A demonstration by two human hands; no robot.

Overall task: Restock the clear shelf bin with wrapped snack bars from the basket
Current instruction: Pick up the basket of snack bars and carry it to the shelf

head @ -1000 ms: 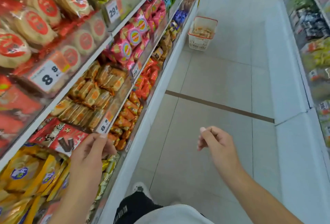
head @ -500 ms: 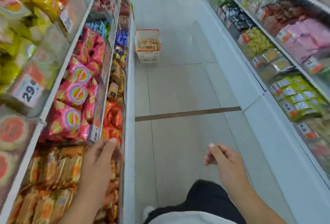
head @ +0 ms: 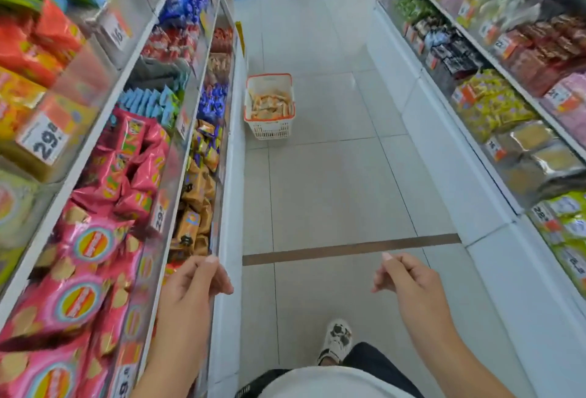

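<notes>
Both hands are out front and carrying nothing: the left hand (head: pixel 193 283) hangs with fingers loosely curled, close to the front edge of the left-hand shelving (head: pixel 226 175), and the right hand (head: pixel 409 280) is loosely curled too, over the open aisle floor (head: pixel 333 194). Down the aisle, well apart from both hands, sits the basket (head: pixel 269 106) on the floor, tight against the base of that same shelving, with the wrapped snack bars (head: pixel 269 103) piled inside in orange-and-pale wrappers. Which clear bin is the one being restocked, I can't tell from here; the whole left side is fronted in clear plastic. By the look of it, this is the walk to fetch stock. Done well, that means closing right up to the basket before bending, then gathering a neat, aligned handful rather than a loose grab, wrappers facing one way for the bin.
</notes>
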